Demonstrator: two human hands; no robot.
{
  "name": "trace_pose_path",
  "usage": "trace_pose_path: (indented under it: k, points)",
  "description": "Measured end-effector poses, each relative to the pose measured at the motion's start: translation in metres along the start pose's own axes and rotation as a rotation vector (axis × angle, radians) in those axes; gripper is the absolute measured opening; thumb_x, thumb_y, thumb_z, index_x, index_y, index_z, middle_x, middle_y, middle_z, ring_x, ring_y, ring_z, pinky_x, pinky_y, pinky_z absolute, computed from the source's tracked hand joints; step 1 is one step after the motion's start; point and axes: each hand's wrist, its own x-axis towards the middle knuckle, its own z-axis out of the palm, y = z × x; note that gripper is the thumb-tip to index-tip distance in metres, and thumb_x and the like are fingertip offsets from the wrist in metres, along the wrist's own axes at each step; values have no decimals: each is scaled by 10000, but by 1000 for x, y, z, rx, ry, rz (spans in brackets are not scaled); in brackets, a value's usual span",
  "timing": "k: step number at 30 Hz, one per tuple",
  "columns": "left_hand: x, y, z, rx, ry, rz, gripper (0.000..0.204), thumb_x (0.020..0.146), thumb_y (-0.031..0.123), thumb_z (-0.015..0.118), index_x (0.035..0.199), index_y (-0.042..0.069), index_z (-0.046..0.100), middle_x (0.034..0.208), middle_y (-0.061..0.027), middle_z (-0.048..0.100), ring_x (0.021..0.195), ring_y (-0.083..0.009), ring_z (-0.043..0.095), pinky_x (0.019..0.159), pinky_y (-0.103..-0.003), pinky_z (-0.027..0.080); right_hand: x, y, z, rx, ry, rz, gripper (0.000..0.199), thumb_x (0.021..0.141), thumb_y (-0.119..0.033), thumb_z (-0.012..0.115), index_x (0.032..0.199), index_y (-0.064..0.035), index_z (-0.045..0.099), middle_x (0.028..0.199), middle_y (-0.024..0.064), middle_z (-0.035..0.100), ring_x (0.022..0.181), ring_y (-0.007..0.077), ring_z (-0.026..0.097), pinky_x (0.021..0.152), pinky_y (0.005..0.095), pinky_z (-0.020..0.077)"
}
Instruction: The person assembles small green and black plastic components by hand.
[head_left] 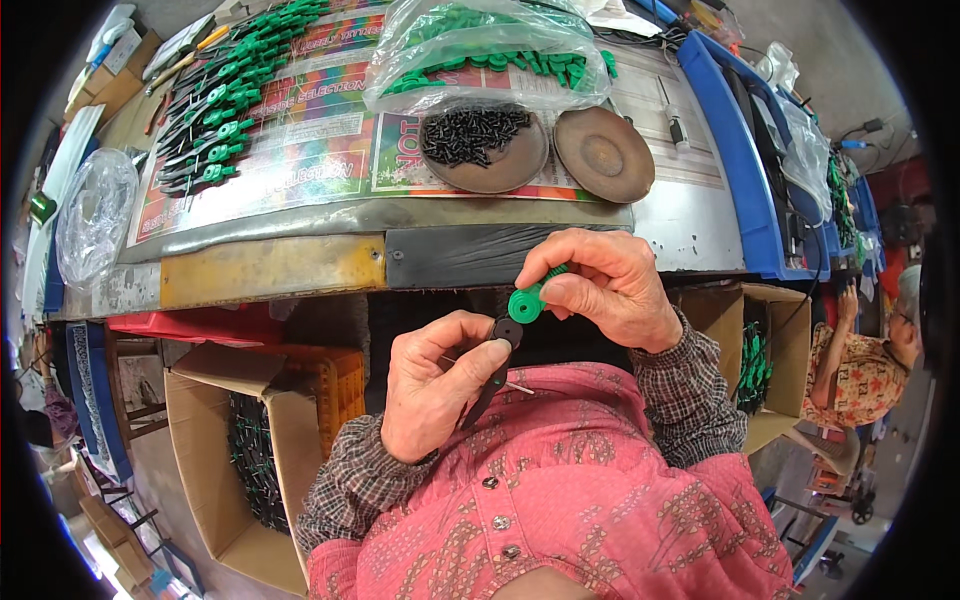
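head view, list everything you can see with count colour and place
green piece: one, green, right fingers
black piece: one, black, left fingers
thin rod: one, pale, by left hand
bag: one, clear, back of bench, over many green pieces
dishes: two, brown, mid-bench
bits: many, black, left dish
parts: many, green and black, bench left
bench: one, grey, ahead
blue bin: one, blue, bench right; others beyond
boxes: two nearby, brown, either side
crate: one, orange, lower left
co-worker: one, patterned top, far right
rim clutter: unclear
hands: two, left and right, lower middle
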Motion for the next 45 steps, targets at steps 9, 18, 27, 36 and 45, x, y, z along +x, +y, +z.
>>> trace_pose_path:
  k: [9,18,27,36,45]
  points:
    - [1,-4,-4,-14,-37,-46,135,869,47,632,970,-39,659,825,-26,642,704,-48,534,633,-193,420,5,6,-6,20,-97,-42,116,906,-86,639,979,2,658,853,23,642,652,57,547,566,199,457]
    - [2,-5,-4,-13,-47,-73,131,868,62,638,961,-27,664,785,-7,634,654,-34,511,581,-182,390,6,13,-6,106,-110,26,114,906,-85,640,974,4,663,834,21,639,640,52,553,558,187,467]
    - [4,-9,-5,-9,-44,-21,137,881,92,646,962,-17,661,725,25,593,573,-10,441,498,-174,324,4,14,-4,175,-57,109,161,891,-116,661,945,36,673,852,74,643,632,96,605,539,202,493]
    - [4,-12,-5,-2,-54,6,127,881,91,652,956,-10,665,732,27,591,588,-12,447,506,-178,329,4,16,-4,203,-54,143,181,897,-142,655,931,35,674,855,86,646,651,112,629,554,216,538]
    - [2,-13,-3,151,-78,76,122,870,73,657,943,-24,662,783,12,601,643,-38,493,553,-194,374,1,18,-11,190,-124,69,201,876,-149,680,915,48,679,834,117,663,678,147,652,563,238,542]
